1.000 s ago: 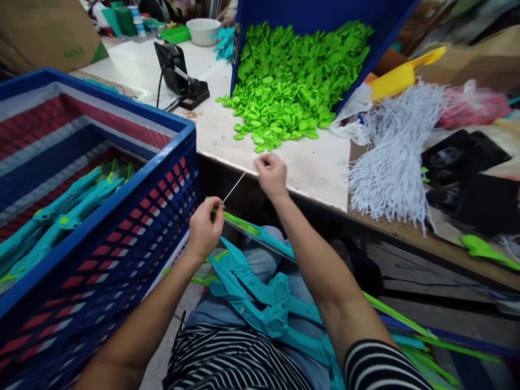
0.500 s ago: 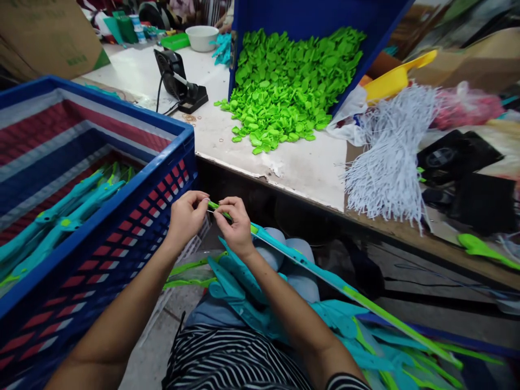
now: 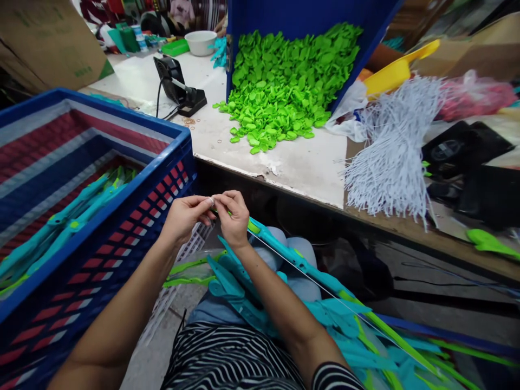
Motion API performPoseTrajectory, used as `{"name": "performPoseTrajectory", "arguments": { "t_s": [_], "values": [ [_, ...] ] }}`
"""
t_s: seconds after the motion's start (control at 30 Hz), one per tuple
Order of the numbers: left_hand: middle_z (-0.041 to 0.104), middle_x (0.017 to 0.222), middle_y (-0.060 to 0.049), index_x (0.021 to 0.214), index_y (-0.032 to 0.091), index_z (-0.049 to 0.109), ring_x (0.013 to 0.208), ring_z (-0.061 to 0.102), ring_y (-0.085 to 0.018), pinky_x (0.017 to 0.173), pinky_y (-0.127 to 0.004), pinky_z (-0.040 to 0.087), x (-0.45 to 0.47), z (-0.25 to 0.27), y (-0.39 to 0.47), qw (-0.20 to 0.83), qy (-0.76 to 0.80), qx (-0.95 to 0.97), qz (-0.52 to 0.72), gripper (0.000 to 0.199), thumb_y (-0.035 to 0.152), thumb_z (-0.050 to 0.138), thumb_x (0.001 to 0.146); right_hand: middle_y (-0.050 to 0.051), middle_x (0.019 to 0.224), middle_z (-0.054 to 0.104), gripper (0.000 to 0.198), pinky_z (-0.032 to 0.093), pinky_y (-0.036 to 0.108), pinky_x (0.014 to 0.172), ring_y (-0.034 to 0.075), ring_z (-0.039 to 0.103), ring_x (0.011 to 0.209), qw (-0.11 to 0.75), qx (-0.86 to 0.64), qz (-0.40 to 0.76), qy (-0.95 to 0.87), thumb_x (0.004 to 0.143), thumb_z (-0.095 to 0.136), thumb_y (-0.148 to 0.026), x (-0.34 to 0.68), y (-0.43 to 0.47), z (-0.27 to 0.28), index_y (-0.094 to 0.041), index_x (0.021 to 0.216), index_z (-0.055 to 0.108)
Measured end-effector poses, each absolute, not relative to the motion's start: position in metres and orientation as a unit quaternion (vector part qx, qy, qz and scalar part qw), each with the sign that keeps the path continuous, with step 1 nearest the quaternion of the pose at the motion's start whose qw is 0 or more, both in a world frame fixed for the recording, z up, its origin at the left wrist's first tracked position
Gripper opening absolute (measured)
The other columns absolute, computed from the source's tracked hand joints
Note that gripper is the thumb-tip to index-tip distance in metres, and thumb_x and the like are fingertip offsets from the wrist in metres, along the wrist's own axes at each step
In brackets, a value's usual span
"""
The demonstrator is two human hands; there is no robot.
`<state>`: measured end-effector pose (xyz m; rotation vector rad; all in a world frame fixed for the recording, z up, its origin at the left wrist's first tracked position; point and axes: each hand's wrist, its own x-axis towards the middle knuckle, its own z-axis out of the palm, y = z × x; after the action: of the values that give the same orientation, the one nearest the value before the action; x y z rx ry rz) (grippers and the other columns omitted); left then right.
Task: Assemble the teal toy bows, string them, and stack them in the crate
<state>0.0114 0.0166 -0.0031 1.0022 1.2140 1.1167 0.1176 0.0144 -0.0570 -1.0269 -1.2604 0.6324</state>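
Note:
A teal and green plastic toy bow (image 3: pixel 290 253) slants from my hands down to the lower right. Its white string (image 3: pixel 320 286) runs along the bow's near side. My left hand (image 3: pixel 182 218) pinches the string's end between thumb and forefinger, where a small white loop shows. Right beside it, my right hand (image 3: pixel 233 219) is closed at the upper tip of the bow, fingertips on the string; the tip is mostly hidden by the fingers. Under my forearms, more teal and green bow pieces (image 3: pixel 239 306) lie across my lap.
At left stands a blue crate (image 3: pixel 184 141) with a striped lining, holding finished-looking teal bows (image 3: pixel 87 208). On the table (image 3: pixel 244 165) are green plastic pieces (image 3: pixel 284 92) spilling from a blue bin (image 3: pixel 292 13), a bundle of white strings (image 3: pixel 392 157), a small black fan (image 3: pixel 174 81) and a yellow scoop (image 3: pixel 392 76).
My fingertips have come closer together around the string's end. The string now stands apart from the bow along its length, and the bow's green tip is more covered by my fingers.

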Motion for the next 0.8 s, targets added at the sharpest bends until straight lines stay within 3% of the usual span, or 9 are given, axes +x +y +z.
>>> {"name": "performPoseTrajectory", "arguments": {
  "t_s": [0.2,0.5,0.63,0.8],
  "values": [
    [0.058,0.05,0.001,0.057,0.013,0.063,0.042,0.053,-0.009,0.035,-0.016,0.039,0.021,-0.001,0.018,0.547,0.544,0.374,0.514,0.02,0.029,0.072,0.05,0.004,0.09,0.057,0.027,0.049,0.028,0.079,0.014,0.056,0.085,0.622,-0.41,0.257,-0.615,0.09,0.048,-0.025,0.12,0.011,-0.055,-0.025,0.112,0.065],
    [0.064,0.058,-0.005,0.06,0.012,0.067,0.054,0.059,-0.014,0.045,-0.021,0.046,0.005,0.007,0.024,0.614,0.496,0.445,0.423,0.016,0.024,0.071,0.05,0.003,0.085,0.061,0.014,0.05,0.028,0.074,0.014,0.058,0.08,0.613,-0.4,0.219,-0.645,0.089,0.053,-0.027,0.132,0.015,-0.052,-0.023,0.087,0.067],
    [0.06,0.05,0.0,0.062,0.014,0.07,0.043,0.047,-0.008,0.042,-0.019,0.037,0.008,0.006,0.022,0.542,0.519,0.527,0.4,0.011,0.024,0.069,0.056,0.005,0.088,0.062,0.015,0.05,0.031,0.077,0.016,0.058,0.085,0.622,-0.409,0.208,-0.634,0.09,0.049,-0.025,0.13,0.011,-0.055,-0.021,0.085,0.062],
    [0.062,0.054,0.0,0.059,0.015,0.068,0.052,0.051,-0.011,0.05,-0.02,0.037,0.015,-0.001,0.024,0.392,0.562,0.615,0.391,0.009,0.024,0.07,0.061,0.005,0.085,0.063,0.015,0.049,0.034,0.08,0.017,0.059,0.084,0.627,-0.449,0.226,-0.595,0.089,0.047,-0.025,0.133,0.009,-0.061,-0.021,0.081,0.059]
  ]
}}
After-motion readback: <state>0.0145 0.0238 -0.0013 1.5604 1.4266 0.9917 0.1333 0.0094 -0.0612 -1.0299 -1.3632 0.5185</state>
